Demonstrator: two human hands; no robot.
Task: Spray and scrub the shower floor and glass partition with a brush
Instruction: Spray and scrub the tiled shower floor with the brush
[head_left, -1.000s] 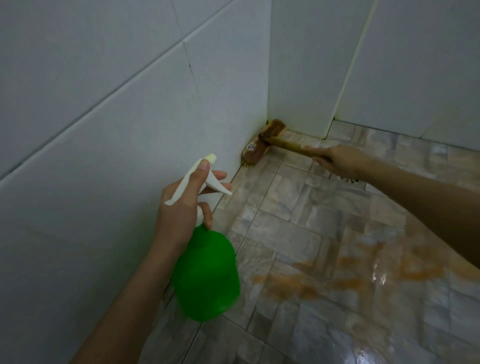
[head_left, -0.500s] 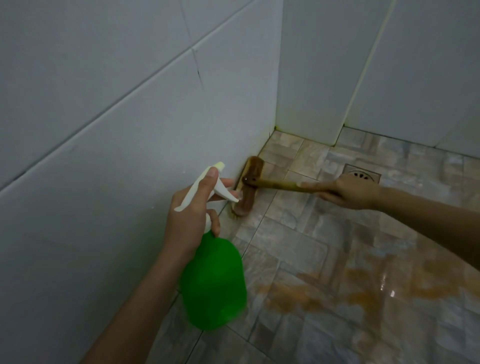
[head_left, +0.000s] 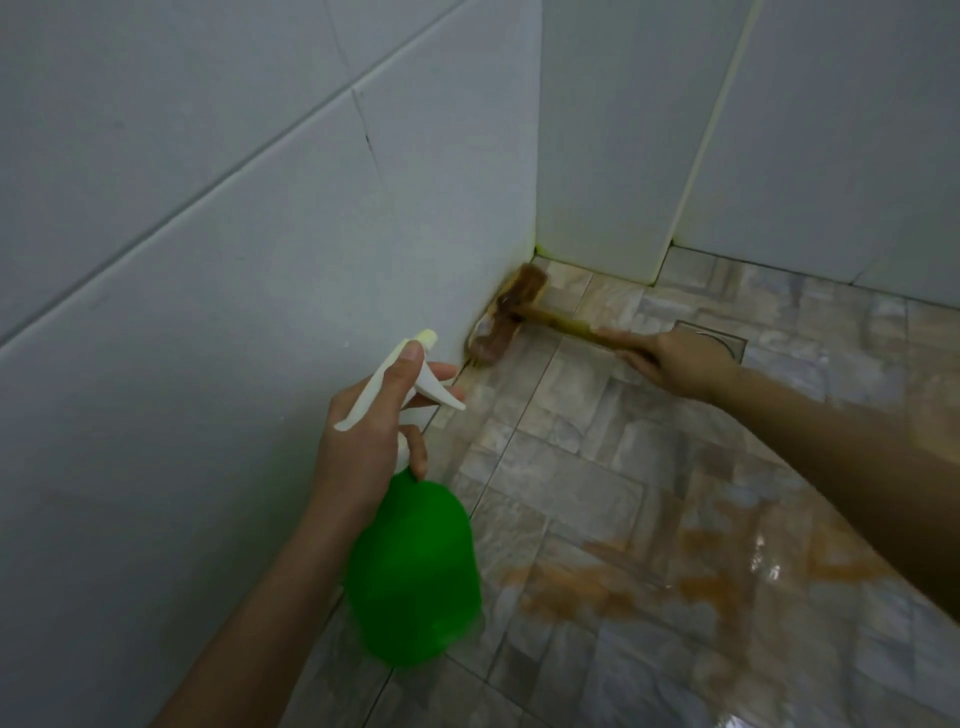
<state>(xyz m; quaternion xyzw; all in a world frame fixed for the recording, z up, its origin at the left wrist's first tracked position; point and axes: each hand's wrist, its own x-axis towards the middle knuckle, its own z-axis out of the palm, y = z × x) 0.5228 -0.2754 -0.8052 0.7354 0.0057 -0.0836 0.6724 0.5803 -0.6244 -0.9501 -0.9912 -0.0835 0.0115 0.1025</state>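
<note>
My left hand (head_left: 371, 431) grips a green spray bottle (head_left: 415, 571) by its white trigger head (head_left: 410, 374), thumb on top, nozzle aimed toward the floor by the left wall. My right hand (head_left: 675, 361) holds the wooden handle of a brown scrub brush (head_left: 506, 317). The brush head lies blurred on the shower floor (head_left: 597, 467) against the foot of the left wall, close to the corner. The floor is wet grey-beige tile with orange-brown stains (head_left: 597, 577) in the near middle. No glass partition is in view.
White tiled walls (head_left: 208, 260) close in on the left and at the back, meeting at a corner with a yellow-green tint at its foot. A square floor drain (head_left: 722, 340) sits just behind my right hand. Glossy wet floor stretches to the right.
The brush swept back from the corner along the left wall toward the bottle, then forward again toward the corner. My left hand with the bottle stayed about where it was.
</note>
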